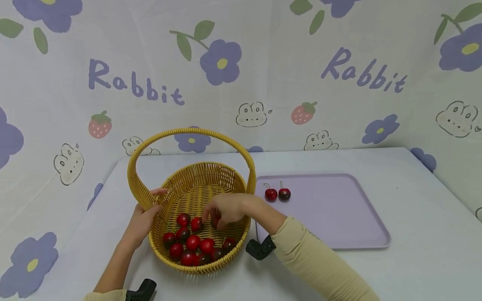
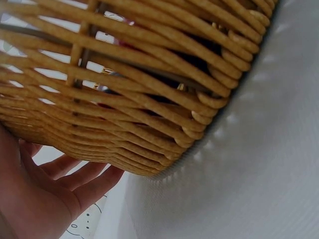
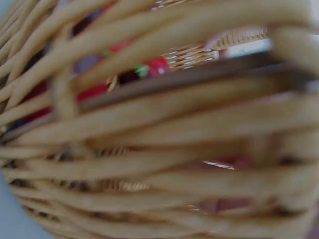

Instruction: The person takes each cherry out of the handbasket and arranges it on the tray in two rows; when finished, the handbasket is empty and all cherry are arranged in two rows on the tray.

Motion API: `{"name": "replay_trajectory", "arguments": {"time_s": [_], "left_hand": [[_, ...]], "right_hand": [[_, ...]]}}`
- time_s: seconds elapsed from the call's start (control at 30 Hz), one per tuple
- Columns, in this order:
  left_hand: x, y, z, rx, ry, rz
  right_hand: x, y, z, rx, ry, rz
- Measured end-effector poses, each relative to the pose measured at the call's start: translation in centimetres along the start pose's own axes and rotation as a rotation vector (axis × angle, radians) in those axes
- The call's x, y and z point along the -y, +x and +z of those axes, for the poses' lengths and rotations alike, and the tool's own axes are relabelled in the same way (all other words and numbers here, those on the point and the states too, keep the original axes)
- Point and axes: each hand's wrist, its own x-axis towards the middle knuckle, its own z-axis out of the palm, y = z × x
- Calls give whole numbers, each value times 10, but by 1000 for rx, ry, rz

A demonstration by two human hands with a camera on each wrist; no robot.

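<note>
Closest to the camera are the two forearms, each with a black wrist mount strapped on, reaching up from the near edge of the table (image 1: 414,259). Left hand (image 1: 144,217) sits flat against the outer left wall of the wicker basket (image 1: 226,175), thumb hooked over the rim — the left wrist view shows the fingers (image 2: 87,174) straight and relaxed under the weave, so it looks like it's just bracing the basket so it doesn't slide, not clamping it.

Right hand (image 1: 226,209) is dipped inside the basket with its fingers curled down around a cherry (image 1: 215,222) at the top of the pile. Looks like a pinch, though the fingertips hide most of the fruit. The right wrist view is just blurry weave with red bits showing through, no help there.

The rest of the cherries (image 1: 193,246) are heaped in the near half of the basket floor. Two cherries (image 1: 277,194) with stems already sit on the lilac tray (image 1: 339,225), near its far left corner, just beside the basket's right wall.

Room-wise — the tall handle (image 1: 188,133) arches across the basket left to right over the middle, so the hand comes in under it on the near side. Most of the tray is bare, and the table's right side has open space.
</note>
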Motion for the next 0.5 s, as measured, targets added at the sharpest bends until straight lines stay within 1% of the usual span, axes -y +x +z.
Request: {"name": "replay_trajectory", "arguments": {"time_s": [0.13,0.23,0.37,0.5], "left_hand": [[-1,1,0,-3,0,1],[-1,1,0,-5,3,4],[-1,1,1,-5,7,9],[0,1,2,-5,8,12]], "right_hand": [[4,-4,-6,-136,44,-57],[6,-8,-9,-196,111,-104],[4,-13,-11,-240,234,-172],[1,-19,-10,-270,384,-224]]}}
